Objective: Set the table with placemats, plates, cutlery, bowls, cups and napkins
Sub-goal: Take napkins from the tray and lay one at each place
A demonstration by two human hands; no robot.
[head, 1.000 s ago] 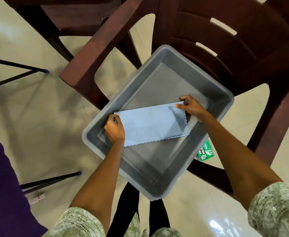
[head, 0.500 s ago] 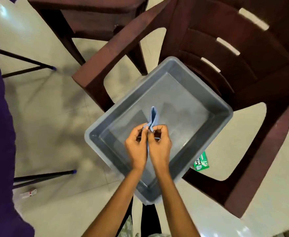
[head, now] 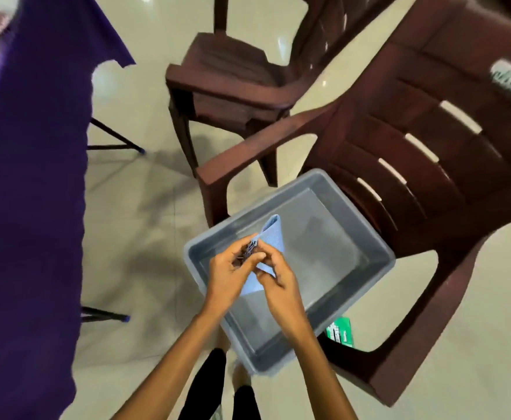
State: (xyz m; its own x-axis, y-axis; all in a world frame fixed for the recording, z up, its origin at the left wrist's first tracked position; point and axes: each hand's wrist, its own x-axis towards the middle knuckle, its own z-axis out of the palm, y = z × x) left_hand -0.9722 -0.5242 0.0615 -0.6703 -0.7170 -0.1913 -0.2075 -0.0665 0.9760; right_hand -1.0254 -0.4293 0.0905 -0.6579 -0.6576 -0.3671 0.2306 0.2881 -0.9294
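You hold the folded pale blue cloth napkin (head: 270,237) above the grey plastic tub (head: 354,241) on the brown plastic chair (head: 429,165). Your left hand (head: 228,275) and right hand (head: 278,281) both have a pinching grip on its edges. If either pinch loosens as you turn toward the purple-draped worktop (head: 27,177), the fold will likely fall open.

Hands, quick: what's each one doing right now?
Left hand: fingers pinch the folded blue napkin.
Right hand: holds the same napkin.
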